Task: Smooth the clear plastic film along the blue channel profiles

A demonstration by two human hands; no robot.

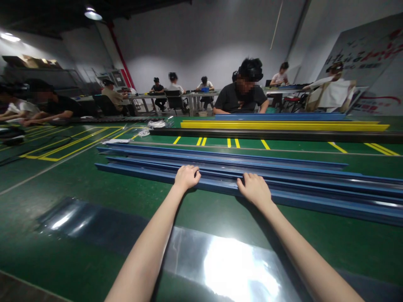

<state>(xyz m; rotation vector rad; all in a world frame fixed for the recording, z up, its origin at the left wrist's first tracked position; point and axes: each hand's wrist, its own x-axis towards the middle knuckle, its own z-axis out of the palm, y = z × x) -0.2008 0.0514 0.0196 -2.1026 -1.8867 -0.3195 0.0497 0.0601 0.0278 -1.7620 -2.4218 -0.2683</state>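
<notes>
Several long blue channel strips lie side by side across the green table. My left hand [187, 177] has its fingers wrapped over the nearest blue channel strip [218, 186], the thumb on its right side. A short way to the right, my right hand [254, 189] is closed over the same strip, its thumb pointing left. The undersides of both hands are hidden. Between me and the strips, a long clear plastic sleeve [185, 249] lies flat under my forearms, with a bright glare on it.
Beyond the blue strips lie a long black strip [252, 134], yellow strips [283, 125] and crumpled plastic wrap [156, 124]. Yellow tape lines mark the green table [103, 247]. A co-worker [241, 90] sits across from me; several other people work farther back.
</notes>
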